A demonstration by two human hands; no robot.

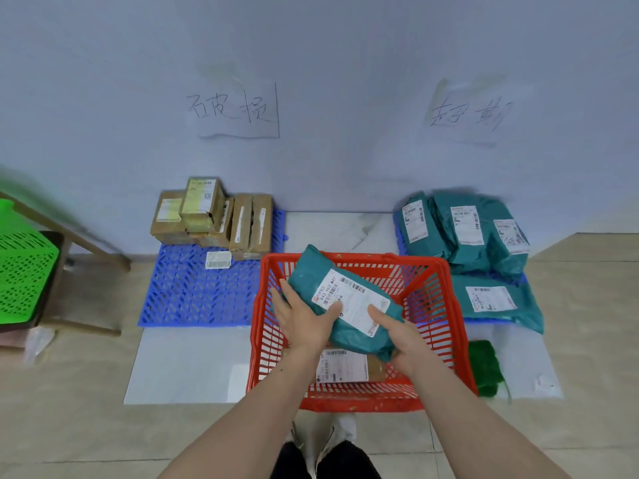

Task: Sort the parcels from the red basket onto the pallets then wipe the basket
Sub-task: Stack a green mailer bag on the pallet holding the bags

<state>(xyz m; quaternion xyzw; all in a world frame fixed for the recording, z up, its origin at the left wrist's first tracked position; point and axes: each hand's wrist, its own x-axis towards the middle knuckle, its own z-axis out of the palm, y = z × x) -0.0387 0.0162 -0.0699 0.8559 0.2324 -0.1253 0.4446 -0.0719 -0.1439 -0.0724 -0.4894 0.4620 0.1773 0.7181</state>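
Observation:
A teal bag parcel [320, 276] with a white label is held over the red basket [432, 305], tilted. My left hand [304, 323] grips its left side and my right hand [397, 335] grips its lower right end. A brown parcel [375, 369] with a white label lies on the basket floor under my hands. The left blue pallet [193, 292] carries several brown cardboard boxes [214, 216] at its back and a loose label [218, 260]. The right blue pallet [401, 233] is mostly covered by several teal bag parcels [484, 233].
A green cloth [484, 368] lies on the floor right of the basket. A green perforated basket [24, 271] sits on a wooden stand at far left. Two handwritten paper signs [238, 110] hang on the wall above the pallets. My shoes [332, 433] are just behind the basket.

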